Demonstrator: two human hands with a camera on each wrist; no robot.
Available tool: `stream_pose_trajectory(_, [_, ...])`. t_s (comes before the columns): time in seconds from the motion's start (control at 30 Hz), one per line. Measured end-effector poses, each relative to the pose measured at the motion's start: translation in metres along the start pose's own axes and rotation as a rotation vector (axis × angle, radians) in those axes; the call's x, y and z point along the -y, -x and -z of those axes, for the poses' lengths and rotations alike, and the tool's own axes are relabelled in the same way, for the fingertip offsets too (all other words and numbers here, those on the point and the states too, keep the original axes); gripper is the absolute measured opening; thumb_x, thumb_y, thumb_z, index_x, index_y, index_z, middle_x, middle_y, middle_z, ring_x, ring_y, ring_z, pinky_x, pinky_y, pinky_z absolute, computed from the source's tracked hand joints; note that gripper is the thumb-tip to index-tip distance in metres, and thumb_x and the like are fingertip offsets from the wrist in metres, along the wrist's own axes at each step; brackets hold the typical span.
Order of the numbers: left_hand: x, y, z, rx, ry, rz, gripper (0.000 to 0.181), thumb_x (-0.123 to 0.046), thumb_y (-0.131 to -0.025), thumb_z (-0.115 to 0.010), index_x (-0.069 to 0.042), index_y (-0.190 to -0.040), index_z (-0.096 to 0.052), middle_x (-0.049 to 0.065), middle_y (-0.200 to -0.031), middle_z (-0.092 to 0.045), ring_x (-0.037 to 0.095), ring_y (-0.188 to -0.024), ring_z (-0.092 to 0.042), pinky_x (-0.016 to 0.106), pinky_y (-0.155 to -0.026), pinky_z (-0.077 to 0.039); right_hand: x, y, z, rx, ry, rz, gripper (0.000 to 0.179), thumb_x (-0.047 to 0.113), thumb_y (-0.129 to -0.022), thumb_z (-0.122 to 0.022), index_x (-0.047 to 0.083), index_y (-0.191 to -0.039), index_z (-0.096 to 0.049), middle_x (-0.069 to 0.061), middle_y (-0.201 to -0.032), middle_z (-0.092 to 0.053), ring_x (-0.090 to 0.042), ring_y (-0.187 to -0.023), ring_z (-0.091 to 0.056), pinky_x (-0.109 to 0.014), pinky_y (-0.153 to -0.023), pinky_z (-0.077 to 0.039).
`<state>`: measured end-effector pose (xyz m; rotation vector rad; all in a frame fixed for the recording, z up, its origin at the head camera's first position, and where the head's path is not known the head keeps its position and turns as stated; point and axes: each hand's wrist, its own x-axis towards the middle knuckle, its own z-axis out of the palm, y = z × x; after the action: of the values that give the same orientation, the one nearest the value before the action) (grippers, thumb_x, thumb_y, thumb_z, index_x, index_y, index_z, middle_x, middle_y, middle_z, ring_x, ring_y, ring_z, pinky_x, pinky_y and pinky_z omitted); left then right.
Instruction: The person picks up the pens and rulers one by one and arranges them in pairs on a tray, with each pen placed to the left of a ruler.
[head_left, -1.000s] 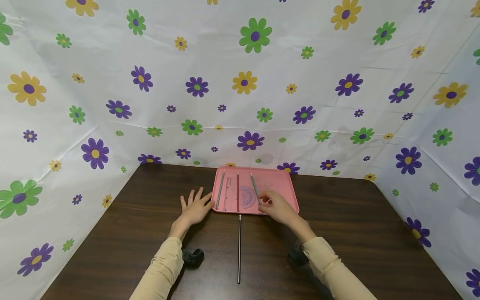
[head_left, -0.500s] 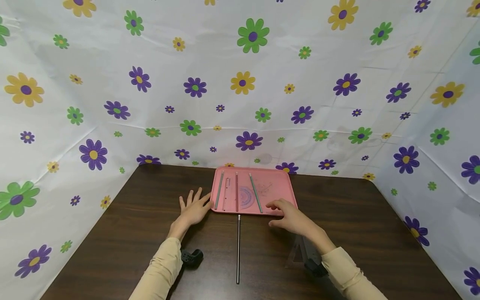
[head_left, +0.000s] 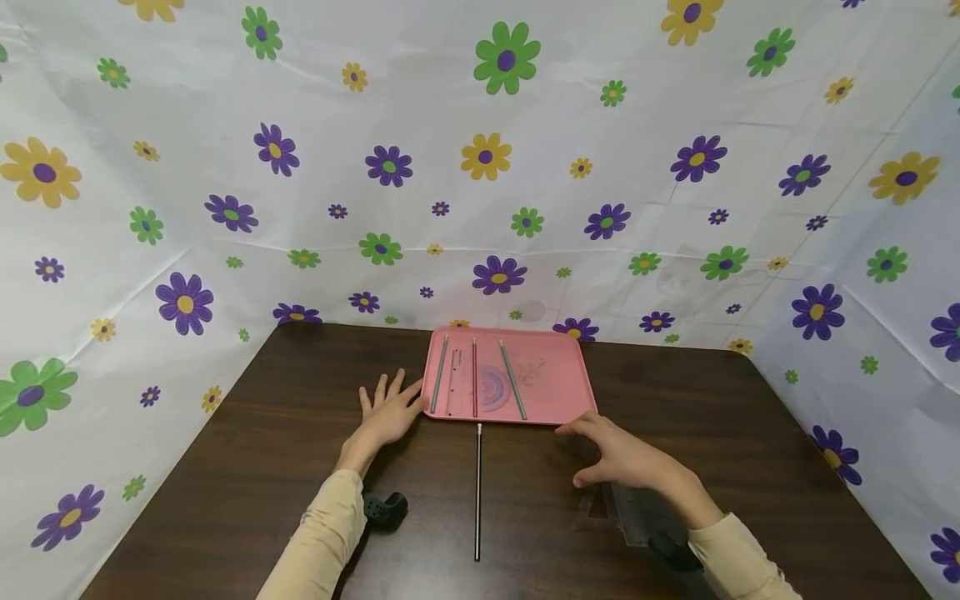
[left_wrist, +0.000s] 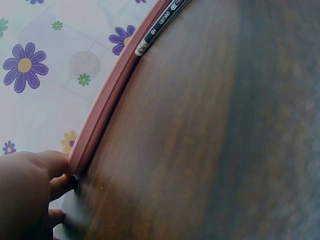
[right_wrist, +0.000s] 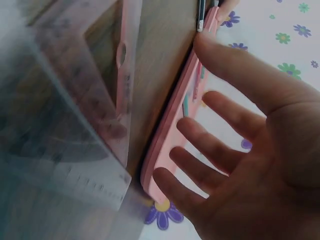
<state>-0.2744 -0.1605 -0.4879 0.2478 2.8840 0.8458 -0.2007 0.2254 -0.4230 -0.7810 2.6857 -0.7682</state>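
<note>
A pink tray [head_left: 558,375] lies at the back of the table. In it are two green pencils, one at the left [head_left: 439,375] and one slanting [head_left: 513,379], a clear ruler [head_left: 452,392], a red pencil [head_left: 475,379] and a protractor [head_left: 492,389]. My left hand [head_left: 386,417], fingers spread, touches the tray's front left corner. Off the tray's front right corner is my right hand [head_left: 618,457], fingers apart and nothing held. Below it lie a clear triangle set square [right_wrist: 107,30] and another clear marked drawing tool [right_wrist: 65,145], partly hidden in the head view.
A black pencil [head_left: 478,492] with a white eraser lies on the dark wooden table [head_left: 300,442], pointing away from the tray's front edge. Dark wrist cameras sit under both forearms, the left camera [head_left: 386,511] plainest. A flowered cloth [head_left: 495,208] hangs behind and beside the table.
My right hand has let go of the slanting green pencil, which stays in the tray, and has moved right and nearer to the person. The left hand has stayed at the corner.
</note>
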Motion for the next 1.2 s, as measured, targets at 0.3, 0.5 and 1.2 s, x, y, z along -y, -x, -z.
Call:
stream_pose_trajectory(0.3, [0.0, 0.0, 0.001, -0.007, -0.014, 0.003, 0.058, -0.047, -0.106, -0.037, -0.019, -0.156, -0.035, 0.018, -0.167, -0.008, 0.046, -0.152, 0.007, 0.071, -0.111, 0.019, -0.005, 0.027, 0.001, 0.232, -0.029, -0.028, 0.088, 0.023, -0.07, -0.089, 0.009, -0.146, -0.047, -0.024, -0.152, -0.034, -0.053, -0.139, -0.033, -0.064, -0.099, -0.043])
stream_pose_trajectory(0.5, [-0.001, 0.0, 0.0, -0.014, -0.011, 0.003, 0.057, -0.047, -0.106, -0.038, -0.019, -0.156, -0.036, 0.018, -0.167, -0.009, 0.046, -0.152, 0.006, 0.071, -0.112, 0.018, -0.006, 0.036, -0.007, 0.213, 0.045, -0.002, 0.088, 0.02, -0.065, -0.091, 0.012, -0.143, -0.051, -0.021, -0.151, -0.037, -0.055, -0.138, -0.032, -0.068, -0.102, -0.038])
stream_pose_trajectory(1.2, [-0.004, 0.002, 0.0, -0.025, 0.009, 0.004, 0.056, -0.043, -0.106, -0.04, -0.017, -0.155, -0.037, 0.02, -0.166, -0.01, 0.047, -0.152, 0.006, 0.071, -0.111, 0.018, -0.003, 0.026, -0.01, 0.184, 0.176, 0.057, 0.038, 0.019, -0.072, -0.085, 0.031, -0.099, -0.061, 0.012, -0.104, -0.047, -0.008, -0.097, -0.038, -0.025, -0.077, -0.042])
